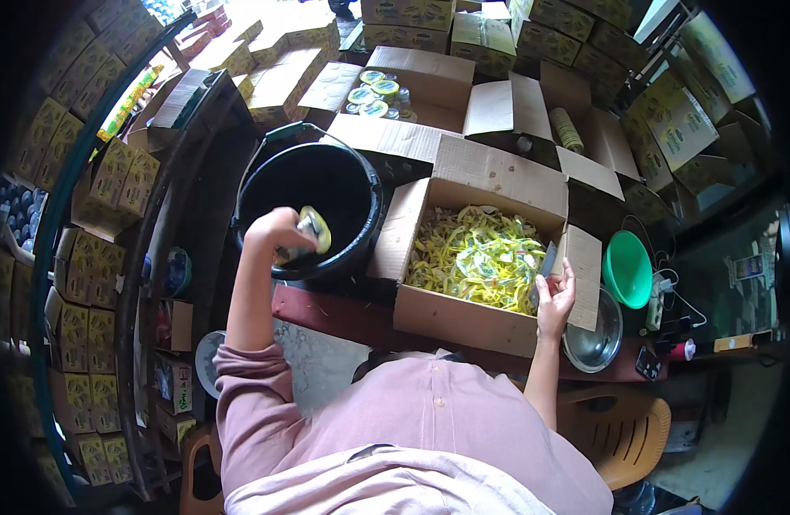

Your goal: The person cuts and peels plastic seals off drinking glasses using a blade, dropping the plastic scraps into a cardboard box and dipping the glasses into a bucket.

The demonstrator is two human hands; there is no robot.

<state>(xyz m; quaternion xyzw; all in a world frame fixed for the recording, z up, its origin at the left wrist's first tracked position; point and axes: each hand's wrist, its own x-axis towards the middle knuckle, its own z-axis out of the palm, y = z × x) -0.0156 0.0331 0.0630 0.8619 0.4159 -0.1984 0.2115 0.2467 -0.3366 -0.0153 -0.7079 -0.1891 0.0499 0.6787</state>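
At the wearer's eleven o'clock, the left hand (282, 233) grips a small yellow-labelled container (314, 230) over the round black plastic bucket (348, 193). At twelve o'clock, the brown cardboard box (468, 321) holds yellow-green strips (485, 257); at its four o'clock side, the right hand (556, 299) has fingers spread.
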